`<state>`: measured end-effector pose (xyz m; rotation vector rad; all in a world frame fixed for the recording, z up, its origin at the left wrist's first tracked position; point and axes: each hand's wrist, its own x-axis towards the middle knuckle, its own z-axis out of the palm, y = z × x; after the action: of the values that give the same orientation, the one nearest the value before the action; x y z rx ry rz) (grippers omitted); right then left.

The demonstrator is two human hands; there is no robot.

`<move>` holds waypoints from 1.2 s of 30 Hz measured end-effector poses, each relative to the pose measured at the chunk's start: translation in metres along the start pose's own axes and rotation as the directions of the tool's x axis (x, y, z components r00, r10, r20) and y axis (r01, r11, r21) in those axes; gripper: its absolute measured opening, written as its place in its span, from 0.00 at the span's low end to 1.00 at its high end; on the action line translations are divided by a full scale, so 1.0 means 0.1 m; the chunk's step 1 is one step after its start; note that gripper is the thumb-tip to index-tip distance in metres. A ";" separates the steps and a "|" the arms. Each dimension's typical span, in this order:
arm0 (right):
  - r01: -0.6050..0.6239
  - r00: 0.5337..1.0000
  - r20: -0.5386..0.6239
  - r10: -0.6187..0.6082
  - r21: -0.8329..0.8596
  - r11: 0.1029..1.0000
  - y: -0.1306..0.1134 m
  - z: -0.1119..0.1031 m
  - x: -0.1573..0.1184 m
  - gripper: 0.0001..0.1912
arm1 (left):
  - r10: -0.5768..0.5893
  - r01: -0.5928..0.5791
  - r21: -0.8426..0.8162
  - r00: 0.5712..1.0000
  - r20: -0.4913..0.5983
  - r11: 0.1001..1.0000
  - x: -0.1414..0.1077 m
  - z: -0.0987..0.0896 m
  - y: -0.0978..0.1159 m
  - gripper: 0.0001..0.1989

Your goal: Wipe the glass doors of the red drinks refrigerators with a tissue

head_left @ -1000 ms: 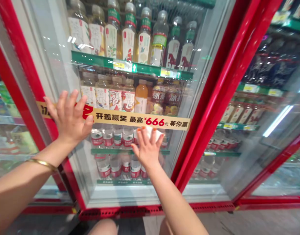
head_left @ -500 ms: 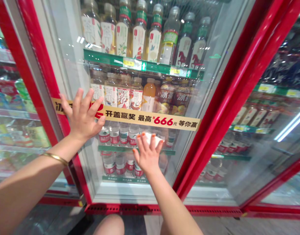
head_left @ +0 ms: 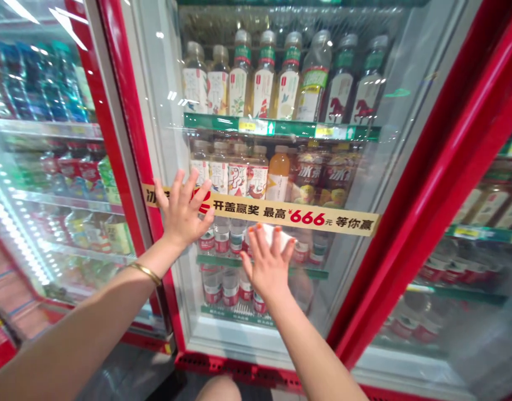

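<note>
My left hand (head_left: 185,214) lies with spread fingers against the glass door (head_left: 389,167) of a red-framed drinks cooler, covering part of a yellow promotional strip (head_left: 259,210). A gold bangle (head_left: 147,273) circles that wrist. Just below the strip, my right hand (head_left: 269,259) presses a white tissue (head_left: 281,236) flat to the glass under outstretched fingers; most of it is covered, and I cannot tell whether it is paper or cloth. Behind the pane stand rows of bottled teas (head_left: 264,78), an orange drink (head_left: 278,172) and water bottles (head_left: 230,287).
A thick red door frame (head_left: 423,184) runs up the right side, with another cooler section beyond it. At left, a second cooler holds blue bottles (head_left: 34,83) and packaged drinks. My knee (head_left: 218,388) shows at the bottom, near the cooler's red base (head_left: 239,365).
The view has swung left, so the cooler appears further right and lower. My right hand has slid the tissue slightly up and left on the glass; my left hand stays on the strip.
</note>
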<state>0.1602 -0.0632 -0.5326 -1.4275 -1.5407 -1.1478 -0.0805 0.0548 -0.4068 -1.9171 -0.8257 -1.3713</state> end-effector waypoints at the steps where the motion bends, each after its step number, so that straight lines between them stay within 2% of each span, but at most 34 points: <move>1: 0.122 0.992 0.027 -0.123 0.023 0.992 -0.07 0.02 -0.12 0.36 | 0.008 -0.008 0.010 1.000 -0.007 1.000 0.00 0.00 0.00 0.32; 3: 0.258 0.965 0.037 -0.259 0.038 0.965 0.03 -0.01 -0.47 0.32 | 0.035 -0.034 0.026 0.998 -0.043 0.999 -0.01 0.02 0.00 0.34; 4: 0.242 0.970 0.024 -0.243 0.022 0.970 0.19 -0.05 -0.62 0.32 | 0.046 -0.044 0.029 0.997 -0.059 0.999 -0.01 0.02 0.00 0.36; 6: 0.045 0.999 0.008 -0.044 -0.051 0.998 0.58 -0.15 -0.74 0.35 | 0.051 -0.050 0.025 0.996 -0.066 0.998 -0.01 0.04 0.01 0.38; 7: -0.079 0.997 -0.010 0.078 -0.081 0.994 0.75 -0.21 -0.68 0.37 | 0.048 -0.047 0.018 0.997 -0.065 0.999 -0.01 0.04 0.01 0.39; 9: -0.299 0.953 -0.071 0.293 -0.099 0.949 0.91 -0.27 -0.38 0.41 | 0.047 -0.047 -0.008 0.996 -0.071 0.999 -0.01 0.04 0.01 0.39; 11: -0.345 0.938 -0.077 0.338 -0.109 0.932 0.77 -0.24 -0.01 0.43 | 0.047 -0.050 -0.035 0.996 -0.077 0.998 -0.01 0.04 0.01 0.38; 12: -0.308 0.951 -0.060 0.303 -0.115 0.944 0.61 -0.20 0.14 0.42 | 0.042 -0.045 -0.042 0.997 -0.072 0.998 -0.01 0.03 0.01 0.37; 14: -0.111 0.994 -0.022 0.110 -0.093 0.989 0.25 -0.10 0.23 0.40 | 0.024 -0.027 -0.047 0.998 -0.050 0.999 -0.01 0.03 0.01 0.36; 16: 0.132 0.991 0.016 -0.132 -0.050 0.990 -0.01 -0.03 0.07 0.37 | 0.006 -0.008 -0.055 0.999 -0.040 0.998 0.00 0.03 0.01 0.35; 18: 0.284 0.958 0.048 -0.283 -0.013 0.959 -0.03 -0.02 -0.19 0.34 | 0.008 -0.011 -0.070 0.999 -0.043 0.998 0.00 0.03 0.01 0.34; 19: 0.300 0.952 0.060 -0.299 -0.004 0.954 0.04 -0.04 -0.31 0.33 | 0.011 -0.015 -0.075 0.999 -0.046 0.997 0.00 0.04 0.01 0.34; 21: 0.220 0.973 0.068 -0.218 -0.015 0.975 0.28 -0.11 -0.39 0.34 | 0.006 -0.009 -0.079 0.999 -0.037 0.997 0.00 0.04 0.01 0.33; 23: 0.066 0.996 0.055 -0.063 -0.060 0.996 0.49 -0.18 -0.26 0.36 | -0.019 0.018 -0.072 1.000 -0.013 0.997 0.00 0.04 0.01 0.32; 25: -0.032 0.999 0.028 0.035 -0.096 0.995 0.56 -0.20 0.02 0.38 | -0.042 0.042 -0.056 0.999 0.004 0.998 0.00 0.04 0.02 0.31; 28: 0.040 0.999 0.002 -0.040 -0.087 0.995 0.44 -0.18 0.39 0.41 | -0.022 0.021 -0.042 1.000 -0.023 0.999 -0.01 0.05 0.02 0.31; 31: 0.159 0.987 -0.001 -0.160 -0.074 0.984 0.30 -0.16 0.47 0.44 | 0.041 -0.044 -0.038 0.996 -0.077 0.998 -0.02 0.05 0.02 0.31; 33: 0.187 0.982 0.016 -0.186 -0.079 0.979 0.33 -0.20 0.43 0.45 | 0.061 -0.064 -0.030 0.994 -0.094 0.998 -0.02 0.05 0.02 0.33; 36: 0.135 0.991 0.012 -0.134 -0.125 0.983 0.56 -0.31 0.44 0.43 | 0.059 -0.064 -0.044 0.994 -0.096 0.997 -0.02 0.04 0.03 0.35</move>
<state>0.2085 -0.0781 -0.4742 -1.4249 -1.6129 -1.3438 -0.0759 0.0559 -0.4103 -1.8812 -0.6887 -1.4444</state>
